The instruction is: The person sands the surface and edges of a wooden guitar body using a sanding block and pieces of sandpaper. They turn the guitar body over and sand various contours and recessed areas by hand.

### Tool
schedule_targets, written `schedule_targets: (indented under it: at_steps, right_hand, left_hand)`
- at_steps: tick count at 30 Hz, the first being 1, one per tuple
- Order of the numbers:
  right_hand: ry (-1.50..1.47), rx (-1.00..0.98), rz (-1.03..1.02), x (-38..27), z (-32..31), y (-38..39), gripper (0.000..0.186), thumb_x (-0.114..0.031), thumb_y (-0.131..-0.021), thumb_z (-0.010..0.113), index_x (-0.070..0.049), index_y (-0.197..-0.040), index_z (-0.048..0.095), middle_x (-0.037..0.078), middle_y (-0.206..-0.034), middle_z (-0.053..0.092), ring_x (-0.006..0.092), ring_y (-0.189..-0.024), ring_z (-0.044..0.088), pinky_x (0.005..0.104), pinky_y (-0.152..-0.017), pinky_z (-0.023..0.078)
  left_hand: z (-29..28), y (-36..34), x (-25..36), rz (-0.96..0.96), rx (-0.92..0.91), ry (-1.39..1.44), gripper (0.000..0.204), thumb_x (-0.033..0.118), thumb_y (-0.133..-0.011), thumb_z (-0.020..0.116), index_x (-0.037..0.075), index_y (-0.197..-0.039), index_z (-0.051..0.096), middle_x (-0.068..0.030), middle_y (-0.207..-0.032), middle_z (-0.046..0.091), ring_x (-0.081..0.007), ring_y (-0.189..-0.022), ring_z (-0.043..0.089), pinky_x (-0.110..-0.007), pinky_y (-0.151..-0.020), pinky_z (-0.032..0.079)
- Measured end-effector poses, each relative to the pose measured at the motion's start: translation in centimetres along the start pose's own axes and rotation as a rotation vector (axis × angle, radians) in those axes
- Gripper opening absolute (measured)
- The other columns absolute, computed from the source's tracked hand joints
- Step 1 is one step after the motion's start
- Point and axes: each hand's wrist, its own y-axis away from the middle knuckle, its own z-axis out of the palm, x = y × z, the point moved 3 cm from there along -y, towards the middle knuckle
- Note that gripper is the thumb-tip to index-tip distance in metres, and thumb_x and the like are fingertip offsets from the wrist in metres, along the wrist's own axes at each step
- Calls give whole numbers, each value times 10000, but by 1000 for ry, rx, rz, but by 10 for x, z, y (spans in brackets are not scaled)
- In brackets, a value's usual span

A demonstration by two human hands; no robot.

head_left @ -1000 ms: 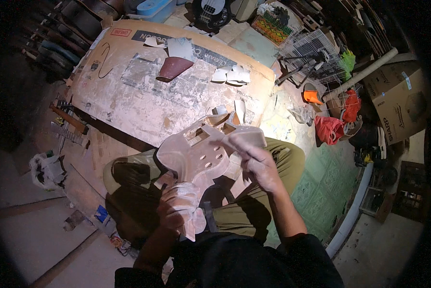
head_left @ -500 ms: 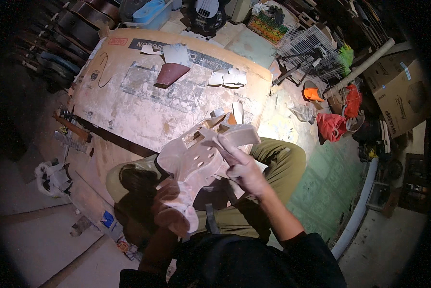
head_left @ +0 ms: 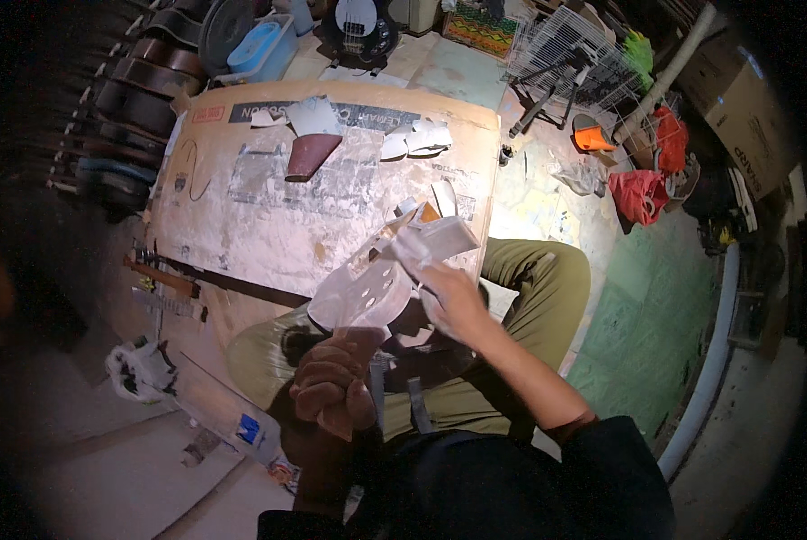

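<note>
over the lap (head_left: pixel 547 292), by the cardboard sheet (head_left: pixel 233 220): one pale guitar body (head_left: pixel 363 295), left hand (head_left: pixel 331 387) curled tight about its near end, right hand (head_left: pixel 453 301) against its far part, grip: cannot tell. beyond: translucent tub (head_left: pixel 280 56), blue item (head_left: pixel 252 47) inside; wire cage (head_left: pixel 552 45), contents indistinct.

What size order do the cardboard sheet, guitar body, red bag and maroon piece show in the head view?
1. Cardboard sheet
2. Guitar body
3. Red bag and maroon piece: too alike to rank

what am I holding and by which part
Your left hand grips the guitar body by its near end; whether the right hand holds anything is unclear.
</note>
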Motion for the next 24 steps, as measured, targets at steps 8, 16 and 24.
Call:
schedule_targets:
  at_steps: [8, 16, 24]
  right_hand:
    - [-115, 144, 12, -9, -28, -17, 677, 88, -728, 520, -21, -1396, 499, 223, -1309, 589, 351, -824, 672, 399, -666, 550]
    - [-1509, -221, 619, -14, 26, -43, 662, 72, -778, 463, -40, -1429, 487, 89, -1463, 500, 126, -611, 625, 213, -532, 531]
    - [-513, 280, 9, -1, 106, -54, 658, 6, -816, 468, -81, -1468, 433, 169, -1360, 579, 316, -1072, 654, 374, -929, 520]
  left_hand:
    - [1, 8, -48, 15, 195, 307, 195, 89, -818, 616, 65, -978, 507, -94, -891, 531, -240, -820, 539, -402, -762, 483]
    - [-27, -62, -81, -67, 585, 483, 146, 81, -776, 575, 60, -862, 459, -69, -745, 471, -184, -652, 482, -364, -663, 497]
    - [-43, -83, -124, -25, 557, 396, 106, 85, -780, 521, 61, -814, 424, -61, -759, 430, -172, -619, 470, -375, -592, 510]
